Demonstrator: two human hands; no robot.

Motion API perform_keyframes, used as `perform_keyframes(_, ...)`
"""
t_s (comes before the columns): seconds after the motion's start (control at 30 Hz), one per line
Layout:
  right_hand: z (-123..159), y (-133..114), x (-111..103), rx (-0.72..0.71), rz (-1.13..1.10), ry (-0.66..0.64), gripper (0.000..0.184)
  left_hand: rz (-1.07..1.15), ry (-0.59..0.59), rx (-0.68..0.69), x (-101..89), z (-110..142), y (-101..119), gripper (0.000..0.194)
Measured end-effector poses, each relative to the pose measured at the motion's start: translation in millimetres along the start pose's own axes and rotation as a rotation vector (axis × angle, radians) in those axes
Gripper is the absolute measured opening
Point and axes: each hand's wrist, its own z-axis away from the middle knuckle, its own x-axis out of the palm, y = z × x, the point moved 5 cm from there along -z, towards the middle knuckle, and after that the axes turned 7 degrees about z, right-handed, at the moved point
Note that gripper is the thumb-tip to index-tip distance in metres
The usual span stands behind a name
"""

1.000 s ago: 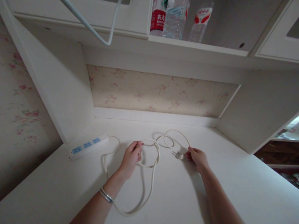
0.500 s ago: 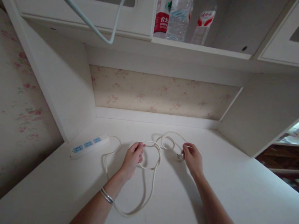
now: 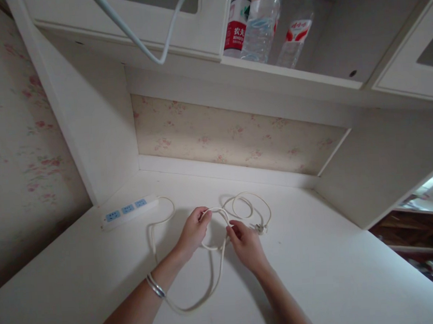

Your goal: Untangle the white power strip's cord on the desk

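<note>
My left hand [image 3: 195,227], with silver bangles at the wrist, pinches the upper left of a loop in a white power cord [image 3: 219,280]. At the loop's right side, my right hand [image 3: 243,240] has its thumb and fingers closed around the cord. The plug [image 3: 260,228] lies on the desk just beyond my right hand, beside a smaller coil of the same cord. A white power strip [image 3: 130,211] with blue socket faces rests at the left, the cord running from its right end. Part of the cord passes behind my left forearm.
The white desk [image 3: 334,267] is framed by side panels and a floral-papered back. Overhead, a shelf holds several plastic bottles [image 3: 260,26]. A pale bent tube [image 3: 133,36] hangs in front of the upper left cabinet. Stacked things stand beyond the right panel.
My right hand has let go of the plug end and moved left to the cord loop. The plug now lies on the desk. My left hand stays at the loop.
</note>
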Motion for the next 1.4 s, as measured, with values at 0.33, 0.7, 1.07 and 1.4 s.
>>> perform_keyframes(0.33, 1.6, -6.9, -8.7, -0.044, -0.495, -0.110, 0.024, -0.329, 0.104, 0.195, -14.5, -8.3, -1.2, 0.028)
perform_keyframes(0.7, 7.8, 1.4, -35.1, 0.071, -1.202, -0.322, 0.030, -0.106, 0.225, -0.026, -27.8, -10.9, -9.3, 0.028)
perform_keyframes(1.07, 8.7, 38.9, -87.4, 0.121, -1.244, 0.154, 0.025, 0.463, 0.274, -0.134, -38.4, -17.7, -5.5, 0.024)
perform_keyframes(1.4, 3.1, 53.9, -128.2, 0.141, -1.496, 0.300, 0.028, 0.585, 0.221, -0.186, -36.9, -16.7, -4.5, 0.028)
